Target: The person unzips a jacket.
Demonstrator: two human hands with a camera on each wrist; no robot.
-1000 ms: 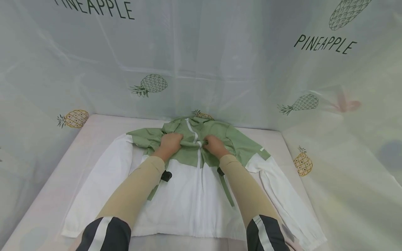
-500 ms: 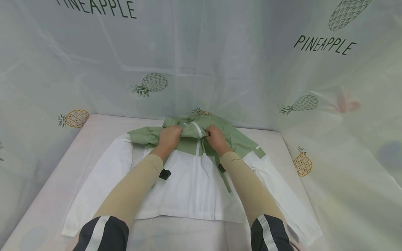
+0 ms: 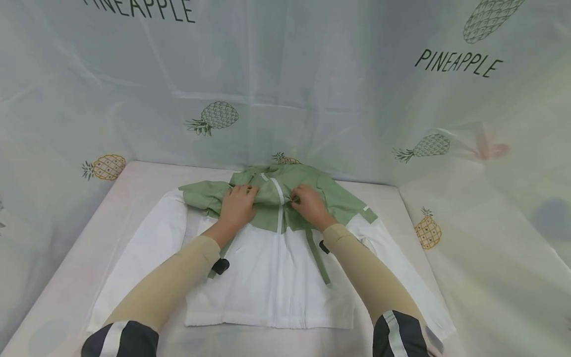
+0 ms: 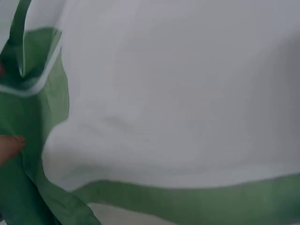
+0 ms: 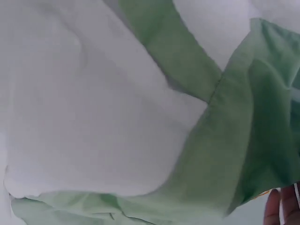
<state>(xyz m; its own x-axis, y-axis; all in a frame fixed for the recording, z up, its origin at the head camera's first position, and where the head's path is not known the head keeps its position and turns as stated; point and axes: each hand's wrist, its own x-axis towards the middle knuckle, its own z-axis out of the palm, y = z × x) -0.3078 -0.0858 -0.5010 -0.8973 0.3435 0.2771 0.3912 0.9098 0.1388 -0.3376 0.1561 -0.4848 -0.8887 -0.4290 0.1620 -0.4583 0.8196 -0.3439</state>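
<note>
jacket [image 3: 260, 277]: green and white, spread on the pale surface [image 3: 149, 186], sleeves out both sides
your left hand [image 3: 238, 204]: fingers loosely extended, resting on green cloth
your right hand [image 3: 310, 204]: pinching green cloth beside the white zip [image 3: 278, 189]

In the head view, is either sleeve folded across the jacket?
No: both sleeves of the jacket lie spread outward, beside its body.
</note>
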